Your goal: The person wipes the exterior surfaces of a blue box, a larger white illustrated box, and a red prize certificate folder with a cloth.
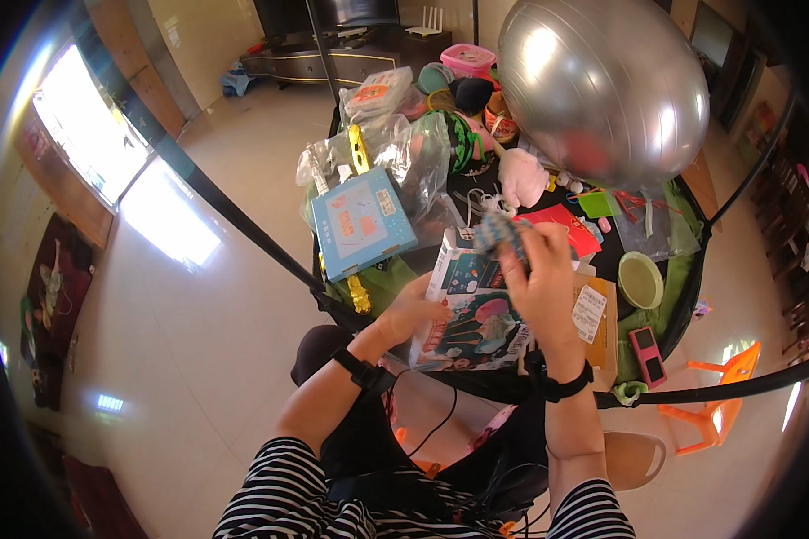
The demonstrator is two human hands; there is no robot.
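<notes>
A printed cardboard box, teal and white with pictures on its front, stands tilted before me at the table's near edge. My left hand is closed on the box's left side. Over its top right corner, my right hand has its fingers bent round a small blue-grey checkered cloth. Whether that cloth lies on the box or partly inside it, I cannot tell. Right behind my right hand lies a red paper envelope. A brown card piece with a white label is beside my right wrist.
Left of the box sits a blue carton on clear plastic bags. A large silver ball fills the back right. Further right are a pale green bowl and a pink phone-like device. An orange stool stands on the floor.
</notes>
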